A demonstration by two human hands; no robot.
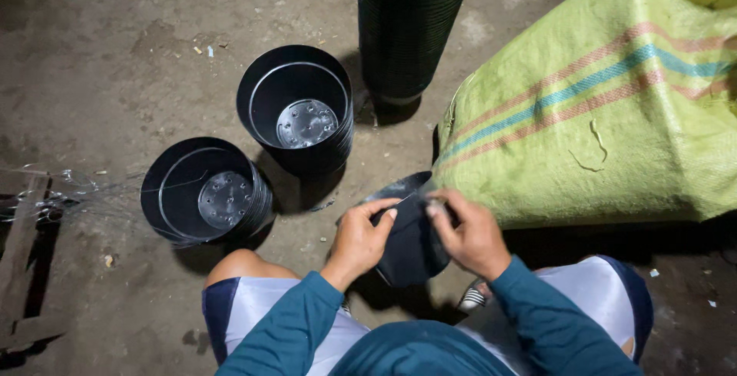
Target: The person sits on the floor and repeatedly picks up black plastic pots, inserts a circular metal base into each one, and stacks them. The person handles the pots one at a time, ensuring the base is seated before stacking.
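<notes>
A seated person grips a black pot [411, 245] with both hands, held low between the knees and just in front of a green woven sack [614, 107]. The left hand [359, 239] clasps the pot's near side, fingers curled over the rim; the right hand [470, 236] pinches the rim's far edge, apparently peeling a thin pot from others nested inside it, though the dim light leaves that unclear. A steady hold on the wall while the pinching fingers lift only the top rim looks the surest way to part such thin plastic without creasing it. Two short stacks [207, 192] [298, 107] of pots stand open-mouthed on the dirt floor [100, 53] to the left, a tall stack [407, 23] beyond. The sack crowds the right side; bare ground lies ahead and left, past a wooden slat [23, 230].
</notes>
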